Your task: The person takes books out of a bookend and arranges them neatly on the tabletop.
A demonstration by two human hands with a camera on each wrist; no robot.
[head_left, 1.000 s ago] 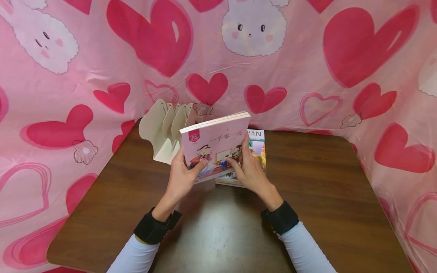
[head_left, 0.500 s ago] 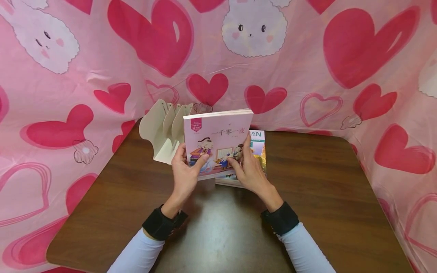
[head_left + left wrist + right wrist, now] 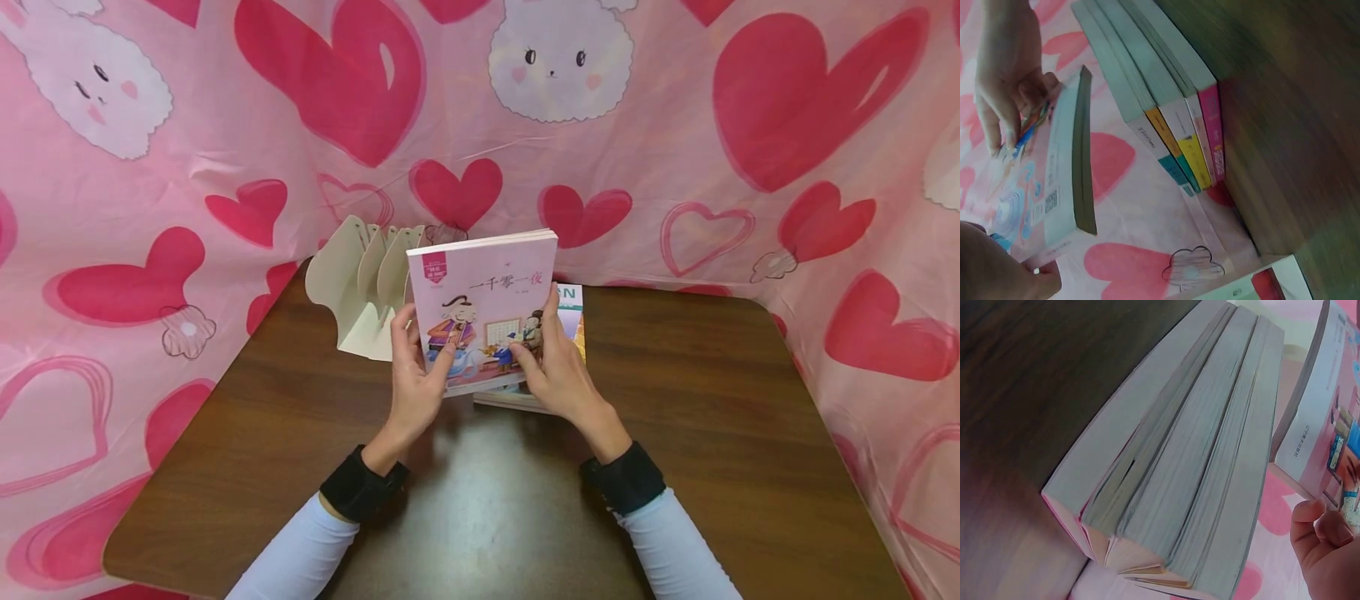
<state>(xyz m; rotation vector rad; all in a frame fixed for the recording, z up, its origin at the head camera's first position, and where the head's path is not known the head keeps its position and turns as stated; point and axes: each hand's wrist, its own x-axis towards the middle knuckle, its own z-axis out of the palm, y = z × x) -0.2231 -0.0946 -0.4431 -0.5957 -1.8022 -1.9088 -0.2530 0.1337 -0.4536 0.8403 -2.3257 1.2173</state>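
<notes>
Both hands hold up a pink picture book (image 3: 491,292), its cover toward the head camera and its top edge tilted away. My left hand (image 3: 416,383) grips the lower left side, thumb on the front and fingers behind. At the lower right side my right hand (image 3: 566,375) grips it the same way, its thumb lying over the cover picture. A dividing line runs along the page edge of the book (image 3: 1079,169) in the left wrist view. Behind and below it lies a stack of books (image 3: 1147,81), partly hidden by the held book in the head view.
A cream book rack (image 3: 341,287) with several curved dividers stands at the back left of the brown wooden table (image 3: 697,433). A pink curtain (image 3: 660,142) with hearts and rabbits hangs behind the table and along its sides.
The book has shifted slightly up and to the right, and its cover faces the head camera more squarely. My left hand has moved right with it; the right hand has shifted only slightly.
</notes>
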